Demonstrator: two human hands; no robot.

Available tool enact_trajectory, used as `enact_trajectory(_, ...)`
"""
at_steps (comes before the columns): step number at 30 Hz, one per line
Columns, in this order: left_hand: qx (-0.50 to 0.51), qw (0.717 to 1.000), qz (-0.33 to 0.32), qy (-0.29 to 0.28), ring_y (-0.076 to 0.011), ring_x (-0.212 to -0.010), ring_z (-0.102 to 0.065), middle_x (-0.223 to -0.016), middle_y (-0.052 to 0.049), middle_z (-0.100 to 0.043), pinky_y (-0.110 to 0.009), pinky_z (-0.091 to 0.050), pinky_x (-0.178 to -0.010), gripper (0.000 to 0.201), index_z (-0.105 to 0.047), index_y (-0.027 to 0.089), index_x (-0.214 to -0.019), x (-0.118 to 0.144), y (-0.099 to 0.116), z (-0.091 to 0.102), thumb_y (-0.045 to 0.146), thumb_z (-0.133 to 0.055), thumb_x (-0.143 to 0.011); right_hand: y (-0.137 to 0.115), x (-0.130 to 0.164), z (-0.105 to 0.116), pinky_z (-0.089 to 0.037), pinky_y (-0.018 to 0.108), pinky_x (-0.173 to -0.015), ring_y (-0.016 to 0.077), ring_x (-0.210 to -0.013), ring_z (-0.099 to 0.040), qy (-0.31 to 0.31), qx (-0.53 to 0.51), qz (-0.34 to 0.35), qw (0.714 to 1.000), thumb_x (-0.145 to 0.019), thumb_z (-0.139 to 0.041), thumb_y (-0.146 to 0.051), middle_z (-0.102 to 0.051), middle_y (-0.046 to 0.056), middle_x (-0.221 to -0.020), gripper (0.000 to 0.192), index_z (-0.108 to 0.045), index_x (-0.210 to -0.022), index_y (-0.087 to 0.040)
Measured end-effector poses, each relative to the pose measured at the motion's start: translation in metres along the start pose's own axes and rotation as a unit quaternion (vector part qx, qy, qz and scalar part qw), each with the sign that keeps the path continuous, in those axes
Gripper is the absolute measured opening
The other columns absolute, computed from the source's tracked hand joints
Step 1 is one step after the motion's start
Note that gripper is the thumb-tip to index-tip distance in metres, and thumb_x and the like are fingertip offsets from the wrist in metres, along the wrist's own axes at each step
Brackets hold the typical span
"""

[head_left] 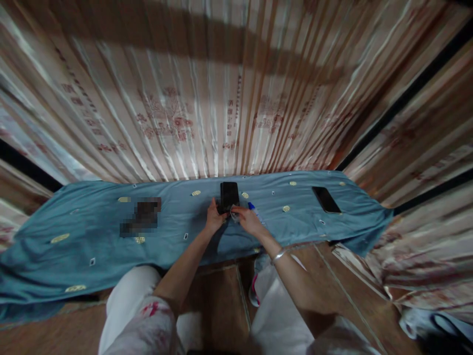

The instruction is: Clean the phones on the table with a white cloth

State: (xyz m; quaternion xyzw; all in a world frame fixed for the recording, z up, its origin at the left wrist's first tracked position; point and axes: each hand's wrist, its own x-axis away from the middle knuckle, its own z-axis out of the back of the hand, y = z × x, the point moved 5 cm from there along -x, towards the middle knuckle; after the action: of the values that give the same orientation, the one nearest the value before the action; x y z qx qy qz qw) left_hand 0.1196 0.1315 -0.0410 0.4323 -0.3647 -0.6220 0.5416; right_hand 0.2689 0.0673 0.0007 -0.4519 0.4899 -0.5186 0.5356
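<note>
A black rectangular device point(229, 193), like a phone, lies between my hands at the middle of the blue cloth. My left hand point(215, 218) grips its lower left corner, the thumb along the left edge. In the pinched fingers of my right hand point(248, 220) is a small whitish tissue or cloth point(234, 214), held against the device's lower right end. Just behind the right hand lies a small clear item with a blue cap point(253, 207), partly hidden by the fingers.
Blue patterned cloth point(207, 246) covers a long low surface. A black phone point(325, 199) lies at the right. Toward the left is a dark blurred-out item point(142, 217). Patterned curtains point(221, 98) hang behind and at both sides, with dark poles point(399, 98). Brown tiles form the floor.
</note>
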Motion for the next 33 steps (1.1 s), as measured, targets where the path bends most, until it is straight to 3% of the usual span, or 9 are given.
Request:
enact_trajectory(4, 0.123, 0.984, 0.126, 0.036, -0.0254, -0.121, -0.053, -0.130, -0.016, -0.056, -0.039, -0.041, -0.100, 0.070, -0.051, 0.014, -0.128, 0.024, 0.004, 0.021, 0.010, -0.074, -0.062, 0.008, 0.030, 0.006, -0.055, 0.035, -0.083, 0.0199, -0.086, -0.070, 0.023, -0.154, -0.057, 0.986, -0.073, -0.056, -0.012, -0.075, 0.005, -0.083, 0.020, -0.072, -0.084, -0.018)
enact_trajectory(8, 0.285, 0.935, 0.207, 0.023, -0.0238, -0.113, -0.058, -0.116, -0.013, -0.065, -0.036, -0.044, -0.096, 0.039, -0.062, 0.016, -0.110, 0.065, 0.017, 0.037, 0.040, -0.063, -0.080, 0.013, 0.052, -0.008, -0.058, 0.030, -0.072, 0.0172, -0.077, -0.070, 0.014, -0.278, -0.079, 0.957, -0.074, -0.062, -0.021, -0.074, 0.004, -0.080, 0.011, -0.068, -0.082, -0.019)
enact_trajectory(9, 0.311, 0.924, 0.222, -0.004, -0.0243, -0.106, -0.062, -0.111, -0.014, -0.067, -0.036, -0.047, -0.091, 0.041, -0.065, 0.014, -0.103, 0.076, 0.022, 0.038, 0.050, -0.054, -0.084, 0.014, 0.055, -0.015, -0.058, 0.029, -0.072, 0.0165, -0.076, -0.070, 0.003, -0.321, -0.088, 0.943, -0.074, -0.063, -0.022, -0.074, 0.003, -0.079, 0.008, -0.067, -0.080, -0.019)
enact_trajectory(12, 0.463, 0.815, 0.310, -0.158, -0.0260, -0.099, -0.064, -0.104, -0.015, -0.068, -0.038, -0.050, -0.085, 0.056, -0.067, 0.013, -0.099, 0.110, 0.039, 0.024, 0.061, -0.043, -0.086, 0.014, 0.059, -0.038, -0.058, 0.028, -0.074, 0.0157, -0.075, -0.070, -0.021, -0.376, -0.105, 0.920, -0.076, -0.062, -0.025, -0.074, 0.002, -0.076, 0.007, -0.066, -0.076, -0.020)
enact_trajectory(16, 0.517, 0.781, 0.321, -0.143, -0.0207, -0.089, -0.066, -0.092, -0.009, -0.071, -0.033, -0.051, -0.084, 0.025, -0.068, 0.015, -0.094, 0.119, 0.041, 0.025, 0.030, -0.048, -0.091, 0.010, 0.060, -0.057, -0.057, 0.030, -0.075, 0.0183, -0.081, -0.070, -0.009, -0.267, -0.090, 0.959, -0.077, -0.060, -0.032, -0.074, 0.004, -0.080, 0.016, -0.068, -0.081, -0.019)
enact_trajectory(19, 0.520, 0.780, 0.336, -0.093, -0.0180, -0.076, -0.066, -0.085, -0.009, -0.070, -0.031, -0.053, -0.076, 0.026, -0.067, 0.012, -0.087, 0.108, 0.025, 0.036, 0.022, -0.043, -0.093, 0.000, 0.053, -0.043, -0.056, 0.035, -0.079, 0.0214, -0.088, -0.070, 0.048, -0.017, -0.062, 0.997, -0.081, -0.056, -0.037, -0.075, 0.007, -0.089, 0.025, -0.070, -0.090, -0.019)
enact_trajectory(26, 0.539, 0.767, 0.347, -0.035, -0.0153, -0.073, -0.067, -0.085, -0.009, -0.070, -0.027, -0.054, -0.068, 0.024, -0.065, 0.014, -0.095, 0.093, 0.004, 0.066, 0.016, -0.042, -0.093, -0.015, 0.020, 0.039, -0.031, 0.039, -0.110, 0.0274, -0.132, -0.044, 0.185, 0.273, -0.084, 0.940, -0.081, -0.055, -0.020, -0.056, 0.018, -0.134, 0.034, -0.063, -0.113, -0.013)
enact_trajectory(30, 0.535, 0.766, 0.346, -0.084, -0.0190, -0.079, -0.068, -0.087, -0.011, -0.072, -0.030, -0.055, -0.071, 0.020, -0.068, 0.014, -0.096, 0.096, 0.009, 0.060, 0.014, -0.049, -0.088, -0.002, 0.012, 0.056, -0.037, 0.040, -0.102, 0.0329, -0.124, -0.052, 0.194, 0.336, -0.134, 0.912, -0.074, -0.065, -0.023, -0.066, 0.022, -0.114, 0.026, -0.067, -0.097, -0.011)
enact_trajectory(33, 0.518, 0.792, 0.318, -0.061, -0.0175, -0.078, -0.068, -0.086, -0.009, -0.072, -0.029, -0.053, -0.076, 0.018, -0.069, 0.014, -0.089, 0.098, 0.008, 0.062, 0.006, -0.056, -0.079, 0.005, 0.013, 0.065, -0.043, 0.039, -0.092, 0.0341, -0.113, -0.059, 0.207, 0.340, -0.156, 0.904, -0.073, -0.065, -0.026, -0.071, 0.019, -0.097, 0.016, -0.068, -0.081, -0.013)
